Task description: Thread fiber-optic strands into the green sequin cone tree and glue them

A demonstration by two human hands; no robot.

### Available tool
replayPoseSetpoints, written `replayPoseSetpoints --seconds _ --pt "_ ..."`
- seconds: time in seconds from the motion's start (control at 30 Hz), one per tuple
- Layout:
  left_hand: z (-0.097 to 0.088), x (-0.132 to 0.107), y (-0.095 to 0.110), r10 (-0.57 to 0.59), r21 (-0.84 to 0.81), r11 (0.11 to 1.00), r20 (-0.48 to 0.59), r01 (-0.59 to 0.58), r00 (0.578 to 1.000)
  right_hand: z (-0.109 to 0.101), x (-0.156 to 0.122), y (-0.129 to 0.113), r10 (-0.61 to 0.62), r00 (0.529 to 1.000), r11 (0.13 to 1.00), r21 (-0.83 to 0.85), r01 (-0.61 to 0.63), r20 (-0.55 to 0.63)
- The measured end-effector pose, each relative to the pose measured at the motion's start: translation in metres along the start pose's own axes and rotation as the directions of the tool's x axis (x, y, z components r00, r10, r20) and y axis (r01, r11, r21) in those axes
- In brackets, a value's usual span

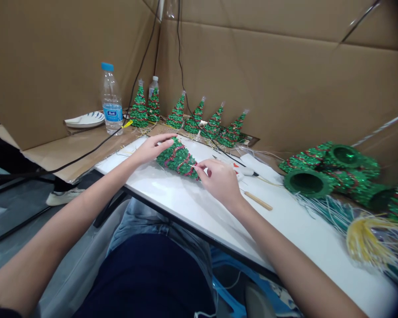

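A small green tinsel Christmas tree with red garland lies on its side on the white table. My left hand is closed over its left end and steadies it. At the tree's right side my right hand is closed in a pinch. A thin pale wire shows at those fingertips, against the tinsel; its far end is lost in the tree. Just right of this hand lie a white tool with a dark tip and a wooden stick.
Several finished-looking trees stand along the cardboard wall. More hollow-based trees are piled at the right, behind bundles of yellow and white wires. A water bottle stands at the back left. A black cable crosses the left side.
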State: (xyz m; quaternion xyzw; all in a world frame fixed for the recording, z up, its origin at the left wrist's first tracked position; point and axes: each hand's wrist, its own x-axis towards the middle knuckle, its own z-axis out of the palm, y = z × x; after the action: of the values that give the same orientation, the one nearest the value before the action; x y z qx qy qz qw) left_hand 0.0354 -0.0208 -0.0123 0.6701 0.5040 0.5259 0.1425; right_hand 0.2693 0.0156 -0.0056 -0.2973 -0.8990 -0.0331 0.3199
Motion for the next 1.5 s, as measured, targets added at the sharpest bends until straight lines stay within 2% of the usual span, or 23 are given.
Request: replayPoseSetpoints --seconds 0.23,0.5,0.7,0.9,1.07,1.3,1.37,1.5 --pt "0.0 0.0 -0.002 0.013 -0.018 1.0 0.008 -0.012 1.0 0.006 0.002 -0.009 -0.052 0.999 0.995 -0.089 0.051 -0.011" --pt "0.0 0.0 -0.002 0.004 -0.012 1.0 0.008 -0.004 1.0 0.011 0.002 0.002 -0.041 0.998 0.985 0.163 0.048 -0.042" --pt "0.0 0.0 -0.003 0.009 -0.008 1.0 0.021 -0.009 1.0 0.012 0.001 0.002 -0.083 0.995 0.986 0.138 0.09 -0.053" --pt "0.0 -0.001 -0.001 0.003 -0.012 1.0 0.015 -0.003 1.0 0.012 0.002 -0.002 -0.076 0.996 0.993 0.081 0.081 -0.056" --pt "0.0 -0.001 -0.001 -0.002 0.009 1.0 0.019 0.002 1.0 0.014 0.003 0.0 -0.061 0.997 0.981 0.179 0.07 -0.053" --pt "0.001 0.0 -0.003 -0.016 -0.046 0.999 0.028 0.017 0.999 0.022 0.008 0.014 0.074 0.992 0.899 0.437 -0.023 -0.101" --pt "0.001 0.0 -0.002 -0.02 -0.054 0.998 0.031 0.022 0.999 0.024 0.009 0.02 0.131 0.99 0.855 0.51 -0.091 -0.043" --pt "0.0 0.0 -0.001 -0.021 -0.054 0.998 0.029 0.022 0.999 0.027 0.009 0.028 0.22 0.959 0.709 0.645 -0.284 0.18"
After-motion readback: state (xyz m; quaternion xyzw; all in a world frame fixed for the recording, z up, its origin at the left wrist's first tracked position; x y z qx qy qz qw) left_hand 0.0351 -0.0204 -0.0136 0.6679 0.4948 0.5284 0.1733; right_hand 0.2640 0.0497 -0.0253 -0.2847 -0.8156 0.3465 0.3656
